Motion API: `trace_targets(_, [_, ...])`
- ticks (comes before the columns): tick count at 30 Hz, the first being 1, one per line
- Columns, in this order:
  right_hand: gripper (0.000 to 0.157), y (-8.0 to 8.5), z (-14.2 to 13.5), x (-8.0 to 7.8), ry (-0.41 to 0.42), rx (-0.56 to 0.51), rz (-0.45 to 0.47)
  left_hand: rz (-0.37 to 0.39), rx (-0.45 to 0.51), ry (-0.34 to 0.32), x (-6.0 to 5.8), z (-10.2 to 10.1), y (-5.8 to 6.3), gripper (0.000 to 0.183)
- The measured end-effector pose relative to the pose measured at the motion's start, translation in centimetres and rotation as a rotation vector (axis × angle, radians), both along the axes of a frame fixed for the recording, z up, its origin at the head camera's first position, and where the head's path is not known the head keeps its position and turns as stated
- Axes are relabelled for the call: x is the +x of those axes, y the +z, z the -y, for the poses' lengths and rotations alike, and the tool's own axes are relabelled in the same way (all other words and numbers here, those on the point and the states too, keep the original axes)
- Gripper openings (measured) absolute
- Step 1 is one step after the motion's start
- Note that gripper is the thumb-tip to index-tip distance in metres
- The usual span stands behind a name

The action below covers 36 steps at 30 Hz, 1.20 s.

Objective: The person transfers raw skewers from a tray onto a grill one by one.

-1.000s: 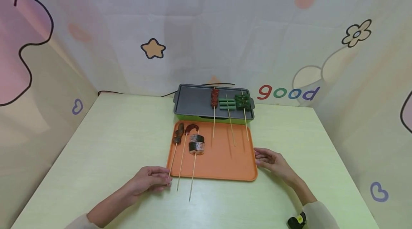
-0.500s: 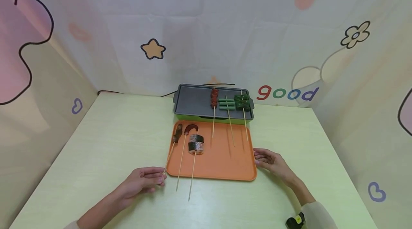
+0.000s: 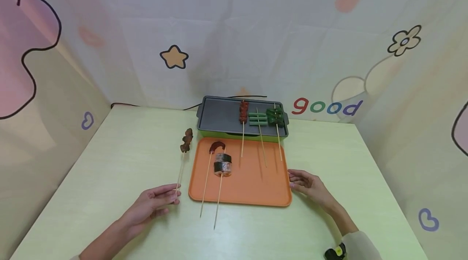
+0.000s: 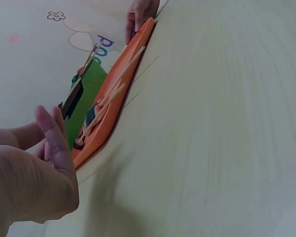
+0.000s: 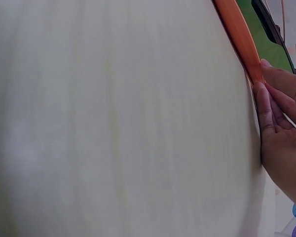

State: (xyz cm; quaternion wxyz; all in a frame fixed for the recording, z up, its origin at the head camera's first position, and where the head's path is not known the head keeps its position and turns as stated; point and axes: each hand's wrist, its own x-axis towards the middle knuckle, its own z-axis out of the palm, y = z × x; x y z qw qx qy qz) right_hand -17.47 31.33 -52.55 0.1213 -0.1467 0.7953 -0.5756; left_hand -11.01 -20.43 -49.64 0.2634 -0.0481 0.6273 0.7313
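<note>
Between thumb and fingers, my left hand [image 3: 151,206] pinches the stick of a skewer with brown meat-like chunks [image 3: 186,141]. It is left of the orange tray [image 3: 256,189], chunks pointing away from me. On the tray's left part lie a skewer with a dark red curled piece [image 3: 217,146] and one with black-and-white rolled pieces [image 3: 223,165], their sticks jutting past the front rim. My right hand [image 3: 310,186] holds the tray's right edge. In the right wrist view, thumb and fingers meet at the tray rim [image 5: 241,37].
Behind the tray stands a green-sided grill with a dark plate [image 3: 219,115]. Across its right half lie skewers of red chunks [image 3: 243,112], green stalks [image 3: 258,118] and green leafy pieces [image 3: 275,116], sticks reaching over the tray. A printed cloth [image 3: 215,20] hangs behind the table.
My left hand has lifted the brown-chunk skewer off the tray's left side and carried it left, beyond the rim. The right hand stays at the tray's edge.
</note>
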Motion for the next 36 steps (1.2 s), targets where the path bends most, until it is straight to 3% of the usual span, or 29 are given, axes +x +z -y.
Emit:
trace_targets(8, [0.053,0.1,0.0,0.1,0.003,-0.009,0.012,-0.027,0.015,0.127,-2.3,-1.5,0.1,0.061])
trace_targets(12, [0.053,0.1,-0.1,0.1,0.008,-0.017,0.029,-0.060,0.030,0.143,-3.7,-2.5,0.5,0.060])
trace_targets(19, [0.053,-0.1,-0.2,0.1,0.008,-0.014,0.029,-0.079,0.067,0.131,-6.6,-4.1,1.3,0.057])
trace_targets(26, [0.053,0.2,-0.1,-0.1,0.015,-0.017,0.033,-0.059,0.075,0.078,-9.7,-5.6,1.8,0.058])
trace_targets(31, [0.054,0.7,0.0,0.1,0.010,-0.003,0.072,-0.056,0.049,0.036,-11.0,-6.1,2.0,0.055])
trace_targets(36, [0.054,0.7,-0.1,0.0,0.004,0.014,0.071,-0.041,0.039,0.060,-11.5,-6.4,2.0,0.055])
